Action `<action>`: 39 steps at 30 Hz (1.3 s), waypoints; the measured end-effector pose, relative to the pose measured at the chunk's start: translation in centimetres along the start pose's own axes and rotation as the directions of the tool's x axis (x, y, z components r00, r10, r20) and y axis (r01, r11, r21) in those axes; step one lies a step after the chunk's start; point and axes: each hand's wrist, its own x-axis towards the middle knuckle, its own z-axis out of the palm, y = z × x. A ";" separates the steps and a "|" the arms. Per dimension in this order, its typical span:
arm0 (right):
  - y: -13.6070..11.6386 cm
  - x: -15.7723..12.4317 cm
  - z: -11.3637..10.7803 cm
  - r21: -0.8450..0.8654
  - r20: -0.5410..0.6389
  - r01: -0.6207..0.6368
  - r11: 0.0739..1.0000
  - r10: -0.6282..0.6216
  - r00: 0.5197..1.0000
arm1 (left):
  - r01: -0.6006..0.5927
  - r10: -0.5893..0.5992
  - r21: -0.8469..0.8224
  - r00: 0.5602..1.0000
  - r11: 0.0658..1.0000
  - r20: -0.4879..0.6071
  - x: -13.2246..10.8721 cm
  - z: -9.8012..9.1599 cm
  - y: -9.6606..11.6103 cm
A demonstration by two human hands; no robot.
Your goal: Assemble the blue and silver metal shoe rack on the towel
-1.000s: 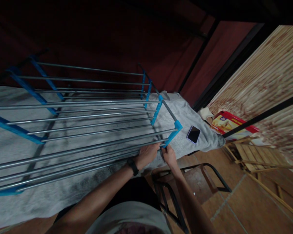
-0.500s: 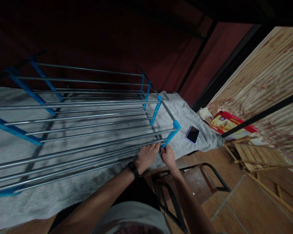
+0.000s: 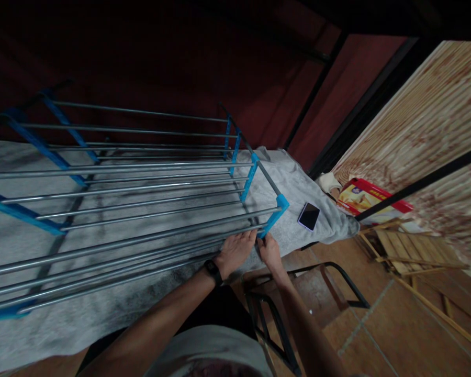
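Observation:
A rack of grey metal tubes (image 3: 172, 229) joined by blue plastic brackets (image 3: 272, 220) lies across a grey cloth (image 3: 113, 209). At its near right corner, my left hand (image 3: 237, 250), with a black wristband (image 3: 212, 272) on that wrist, is closed around the ends of the lower tubes. My right hand (image 3: 270, 251) is just beside it, fingers bent against the lower end of the corner bracket. The fingertips of both hands are partly hidden under the rack.
A phone (image 3: 309, 216) lies on the cloth to the right. Below it stands a chair with a dark metal frame (image 3: 345, 280). A red and yellow box (image 3: 371, 199) and a folded wooden rack (image 3: 416, 248) are farther right, near a patterned curtain (image 3: 424, 125).
The rack appears shifted very slightly left in the view. Both hands stay at the same corner with nearly the same grip.

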 end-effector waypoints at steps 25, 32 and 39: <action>-0.1 0.0 -0.1 -0.025 0.007 -0.019 1.000 0.019 1.000 | 0.003 0.010 0.129 0.995 0.992 -0.102 -1.4 0.4 -0.8; 0.0 0.1 -0.2 0.020 0.024 0.005 1.000 -0.006 1.000 | -0.002 0.017 0.149 0.995 0.989 -0.103 -1.5 0.1 -0.7; 0.6 0.3 -1.0 0.119 0.077 0.102 0.988 -0.112 0.991 | -0.290 0.295 0.074 0.953 0.954 -0.075 -4.7 1.7 -0.5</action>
